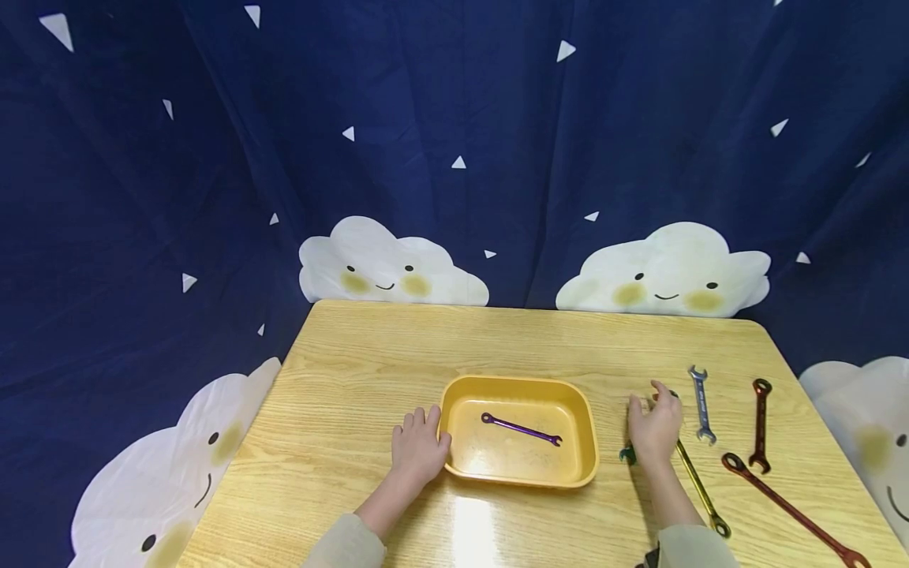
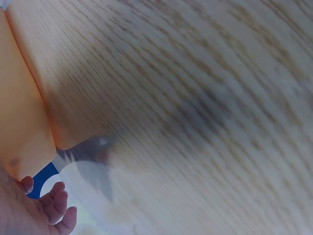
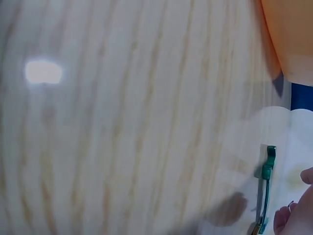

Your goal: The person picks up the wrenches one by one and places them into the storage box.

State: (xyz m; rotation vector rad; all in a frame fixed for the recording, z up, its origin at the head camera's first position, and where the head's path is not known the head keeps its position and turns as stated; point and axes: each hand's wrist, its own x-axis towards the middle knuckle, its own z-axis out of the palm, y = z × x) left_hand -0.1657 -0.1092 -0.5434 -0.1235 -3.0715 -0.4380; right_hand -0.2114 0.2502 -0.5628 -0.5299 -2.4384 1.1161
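A yellow plastic tray (image 1: 521, 480) sits mid-table with a purple combination wrench (image 1: 524, 429) lying inside. My left hand (image 1: 417, 451) rests against its left rim, the thumb by the edge and the fingers loosely bent outside; the left wrist view shows these fingers (image 2: 57, 203) near the tray's wall (image 2: 24, 107). Right of the tray, my right hand (image 1: 655, 426) hovers with thumb and fingers apart, holding nothing visible. Beneath it lies a green wrench (image 1: 628, 454), mostly hidden in the head view but clearer in the right wrist view (image 3: 267, 186). A gold-yellow wrench (image 1: 699, 481) lies beside that hand.
Further right lie a silver-blue open-end wrench (image 1: 701, 404), a short red wrench (image 1: 761, 426) and a long red wrench (image 1: 791, 509) near the right edge. The wooden table (image 1: 369, 347) backs onto a dark blue curtain (image 1: 426, 95) with clouds printed on it.
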